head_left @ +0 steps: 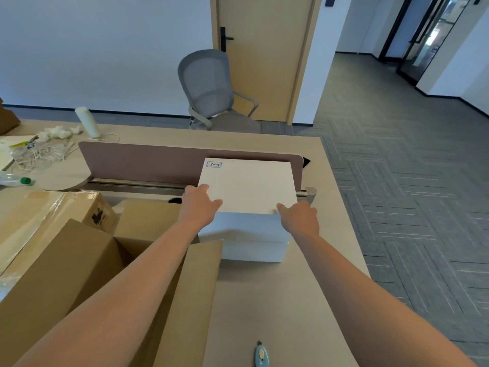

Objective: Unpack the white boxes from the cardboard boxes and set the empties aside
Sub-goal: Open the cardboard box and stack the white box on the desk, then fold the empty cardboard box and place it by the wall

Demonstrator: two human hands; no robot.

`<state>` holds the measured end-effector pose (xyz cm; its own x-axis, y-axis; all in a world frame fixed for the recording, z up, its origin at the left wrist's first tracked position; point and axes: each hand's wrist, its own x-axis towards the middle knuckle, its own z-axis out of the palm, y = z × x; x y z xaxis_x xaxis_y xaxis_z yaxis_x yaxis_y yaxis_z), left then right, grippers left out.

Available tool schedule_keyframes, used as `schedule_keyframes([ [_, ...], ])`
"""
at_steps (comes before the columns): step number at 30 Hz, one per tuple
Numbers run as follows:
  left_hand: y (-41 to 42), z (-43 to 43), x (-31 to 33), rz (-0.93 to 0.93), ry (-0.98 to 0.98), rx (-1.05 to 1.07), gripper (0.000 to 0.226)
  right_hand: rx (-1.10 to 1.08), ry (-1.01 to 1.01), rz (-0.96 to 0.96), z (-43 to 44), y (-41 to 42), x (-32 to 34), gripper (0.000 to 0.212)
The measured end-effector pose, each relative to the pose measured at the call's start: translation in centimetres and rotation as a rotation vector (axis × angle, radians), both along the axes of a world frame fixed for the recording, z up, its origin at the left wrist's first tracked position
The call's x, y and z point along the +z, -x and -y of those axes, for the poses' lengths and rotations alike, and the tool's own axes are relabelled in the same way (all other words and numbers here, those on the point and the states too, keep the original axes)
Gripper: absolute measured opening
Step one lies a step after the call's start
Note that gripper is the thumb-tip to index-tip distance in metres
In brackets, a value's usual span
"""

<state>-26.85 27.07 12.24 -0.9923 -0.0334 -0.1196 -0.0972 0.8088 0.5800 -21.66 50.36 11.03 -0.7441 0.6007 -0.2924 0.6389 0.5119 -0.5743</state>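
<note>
Before the divider [158, 161], both hands [199, 207] [300, 217] grip the top white box's [247, 185] front edge.

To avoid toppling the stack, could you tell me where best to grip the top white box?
Take the top white box by its near left and right corners, from the near side, one hand each: it is wide and flat, and the divider stands behind it.

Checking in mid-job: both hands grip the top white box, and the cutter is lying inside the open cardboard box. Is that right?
Not quite. The left hand and right hand do grip the top white box, but the cutter is not inside the open cardboard box. It lies on the desk, to the right of that box, near the front edge. The head view shows this.
</note>
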Motion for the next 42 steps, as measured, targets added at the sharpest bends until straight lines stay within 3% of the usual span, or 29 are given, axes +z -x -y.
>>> schedule_keyframes([
  [3,-0.8,-0.2,1.3,-0.075,-0.117,0.009,0.045,0.027,-0.191,-0.115,1.5,-1.4,1.1,0.045],
  [6,-1.9,0.0,2.6,-0.053,-0.204,-0.054,0.035,0.089,-0.249,-0.206,3.2,-2.7,2.1,0.037],
  [19,-15.9,8.4,2.1,0.002,-0.190,-0.010,0.014,0.431,-0.027,-0.261,14.5,-12.8,1.4,0.025],
  [22,-20.8,11.5,0.8,0.041,-0.139,0.018,0.015,0.473,0.002,-0.234,17.1,-16.9,0.2,0.009],
  [32,-30.9,21.3,-0.1,0.131,-0.082,0.110,0.014,0.513,0.197,-0.233,26.5,-25.7,-1.2,0.012],
  [42,-30.7,30.1,-2.0,0.145,-0.100,0.017,0.018,0.515,0.056,-0.102,34.8,-27.2,-3.9,0.009],
])
